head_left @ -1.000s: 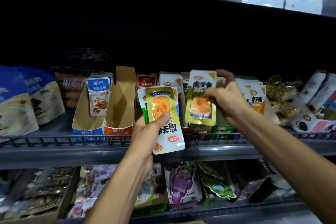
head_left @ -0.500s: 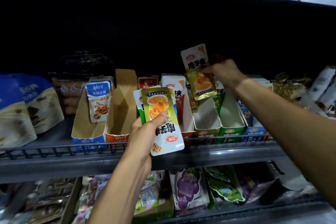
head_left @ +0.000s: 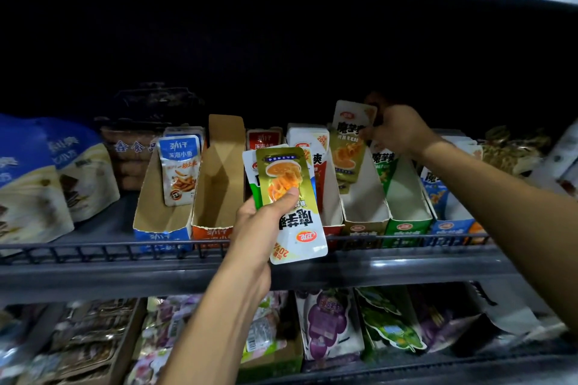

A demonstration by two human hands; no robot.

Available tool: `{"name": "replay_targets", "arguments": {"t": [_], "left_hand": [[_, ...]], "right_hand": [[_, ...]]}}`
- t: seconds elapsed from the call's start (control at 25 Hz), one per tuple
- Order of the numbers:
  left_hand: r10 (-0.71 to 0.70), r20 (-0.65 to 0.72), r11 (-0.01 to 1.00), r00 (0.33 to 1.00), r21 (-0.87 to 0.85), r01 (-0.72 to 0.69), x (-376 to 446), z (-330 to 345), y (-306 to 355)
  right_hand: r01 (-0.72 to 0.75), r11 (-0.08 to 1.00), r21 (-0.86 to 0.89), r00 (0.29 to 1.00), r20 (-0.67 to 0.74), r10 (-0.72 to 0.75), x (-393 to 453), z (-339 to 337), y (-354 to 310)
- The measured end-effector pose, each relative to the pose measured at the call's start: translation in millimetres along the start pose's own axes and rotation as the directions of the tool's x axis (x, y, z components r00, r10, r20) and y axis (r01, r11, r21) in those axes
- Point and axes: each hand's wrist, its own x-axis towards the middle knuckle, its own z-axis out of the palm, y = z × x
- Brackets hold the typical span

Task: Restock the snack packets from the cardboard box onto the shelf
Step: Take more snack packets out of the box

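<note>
Left hand [head_left: 261, 223]: raised in front of the shelf rail, thumb pressed across a small stack of snack packets, fingers wrapped behind.
Held stack [head_left: 289, 197]: gold-and-white packet on top, upside down, logo end hanging below the thumb; edges of a white-and-green packet showing just behind it on the left.
Right hand [head_left: 397, 131]: reaching up and back, beyond and right of the left hand, fingers curled and pinching the top corner of a single packet.
Single packet [head_left: 348, 141]: gold-and-white, upright with a slight tilt, lower end down inside the gold display carton; upper end touching the right fingers.
Gold display carton [head_left: 364, 212]: directly below the right hand, white inner walls showing, front lip against the rail.
Green carton [head_left: 406, 212]: just right of the gold one, under the right wrist, a green-printed packet standing at its back.
Red carton [head_left: 328, 197]: partly hidden behind the held stack, a white-and-red packet standing in it.
Brown open carton [head_left: 219, 178]: just left of the left hand, bare cardboard inside.
Blue-fronted carton [head_left: 162, 212]: further left, one blue-topped fish snack packet [head_left: 179, 170] leaning upright in it.
Shelf rail [head_left: 93, 251]: dark wire edge running below both hands.
Lower shelf [head_left: 328, 322]: beneath the left forearm, purple and green pouches standing in boxes.
Large blue bags [head_left: 47, 172]: well left of both hands.
</note>
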Motion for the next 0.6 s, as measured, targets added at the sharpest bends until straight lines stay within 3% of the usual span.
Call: {"name": "replay_targets", "arguments": {"t": [0.2,0.36,0.44,0.48,0.56,0.6], "left_hand": [[0.005,0.009,1.0,1.0,0.02,-0.005,-0.9,1.4,-2.3],[0.013,0.012,1.0,1.0,0.019,-0.013,0.1,2.9,-3.6],[0.037,0.009,0.999,0.999,0.028,-0.037,0.8,4.7,-3.4],[0.055,0.003,0.998,0.999,0.032,-0.055,0.6,6.4,-3.5],[0.097,-0.015,0.995,0.995,0.025,-0.096,-2.2,12.2,-4.4],[0.117,-0.026,0.993,0.993,0.018,-0.116,-4.7,15.7,-5.3]], "right_hand": [[0.135,0.912,-0.387,0.984,-0.053,-0.168,-6.8,17.6,-0.1],[0.065,0.889,-0.453,0.984,-0.119,-0.133,-15.7,24.0,-6.7],[0.063,0.95,-0.306,0.976,-0.178,-0.122,-26.3,14.5,-19.9],[0.058,0.991,-0.123,0.986,-0.148,-0.076,-37.4,7.8,-31.9],[-0.072,0.949,0.308,0.981,0.196,0.011,-69.0,-4.7,-56.8],[-0.17,0.894,0.414,0.915,0.403,-0.013,-87.1,-9.9,-67.0]]}}
